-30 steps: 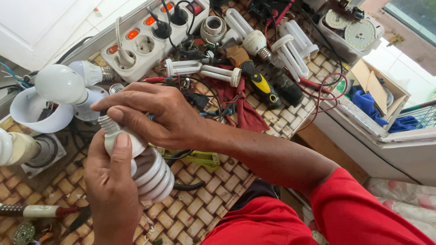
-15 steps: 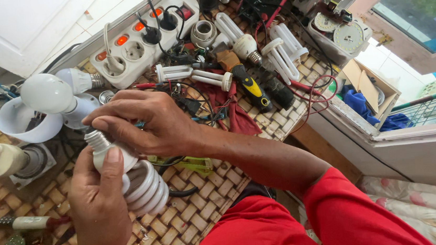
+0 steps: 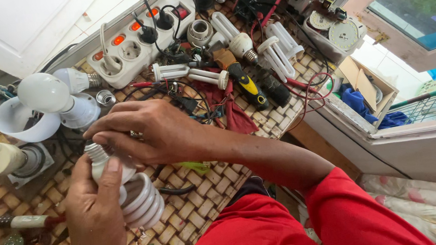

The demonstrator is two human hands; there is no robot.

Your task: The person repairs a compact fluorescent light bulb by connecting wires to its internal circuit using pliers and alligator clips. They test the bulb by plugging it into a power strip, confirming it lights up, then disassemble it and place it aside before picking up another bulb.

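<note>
My left hand (image 3: pixel 96 217) grips a spiral lamp (image 3: pixel 129 193) around its white base, thumb pressed on it, while my right hand (image 3: pixel 145 131) closes its fingers (image 3: pixel 105 139) over the screw cap just above. Twisting too hard could crack the glass coil below my left fingers, or the lamp could slip onto the cluttered woven tabletop (image 3: pixel 199 203).

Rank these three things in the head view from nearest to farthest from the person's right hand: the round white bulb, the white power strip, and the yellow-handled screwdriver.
Measured from the right hand:
1. Round white bulb, to the hand's left, lying by a white shade.
2. White power strip, beyond the hand along the table's far edge.
3. Yellow-handled screwdriver, off to the right among the tube lamps.
</note>
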